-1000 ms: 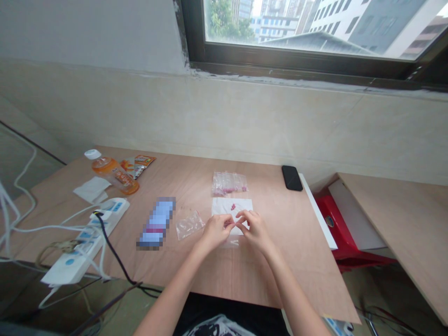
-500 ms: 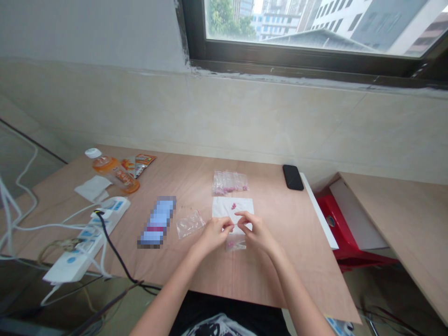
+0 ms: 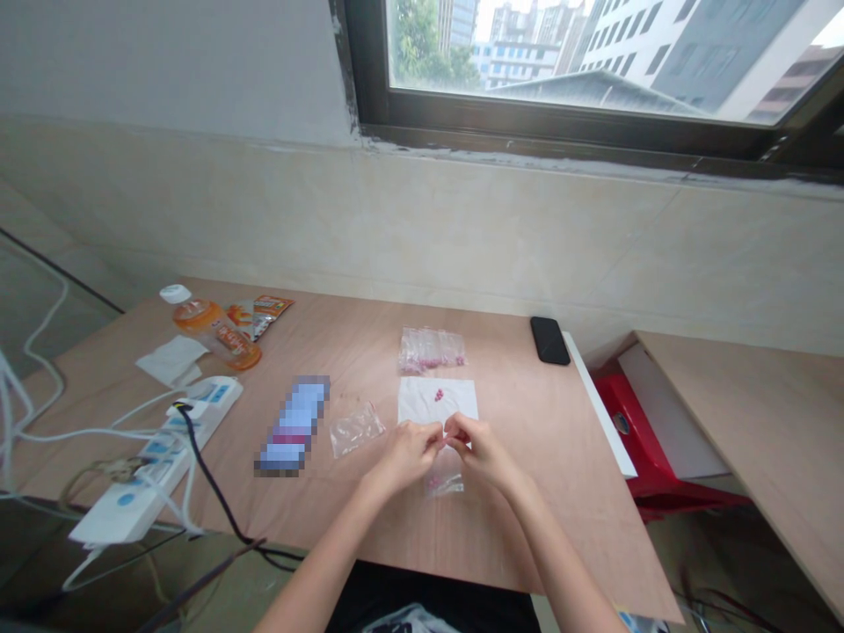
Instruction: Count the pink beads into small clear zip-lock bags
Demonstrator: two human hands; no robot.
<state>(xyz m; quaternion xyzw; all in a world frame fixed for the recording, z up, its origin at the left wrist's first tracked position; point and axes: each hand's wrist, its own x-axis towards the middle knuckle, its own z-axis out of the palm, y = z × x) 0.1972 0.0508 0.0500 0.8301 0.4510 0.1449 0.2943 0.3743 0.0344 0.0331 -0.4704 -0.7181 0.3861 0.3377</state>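
Note:
Over the near edge of a white paper (image 3: 422, 403), my left hand (image 3: 414, 447) and my right hand (image 3: 476, 444) meet fingertip to fingertip. Both are closed in a pinch. A trace of pink shows where the fingertips come together, but the thing they hold is too small to make out. On the paper, just beyond my fingers, sits a small cluster of pink beads (image 3: 439, 396). A clear plastic bag (image 3: 448, 482) with something pink inside lies below my hands, partly covered by them.
Several clear bags with pink beads (image 3: 432, 350) lie behind the paper. Left are another clear bag (image 3: 356, 429), a blurred-out phone-like object (image 3: 294, 426), a power strip (image 3: 158, 466) with cables and an orange drink bottle (image 3: 217, 332). A black phone (image 3: 549, 340) lies at right.
My hands have come closer together, the right fingers curling in from a more spread pose. The view has tilted slightly upward. The beads on the paper look unmoved.

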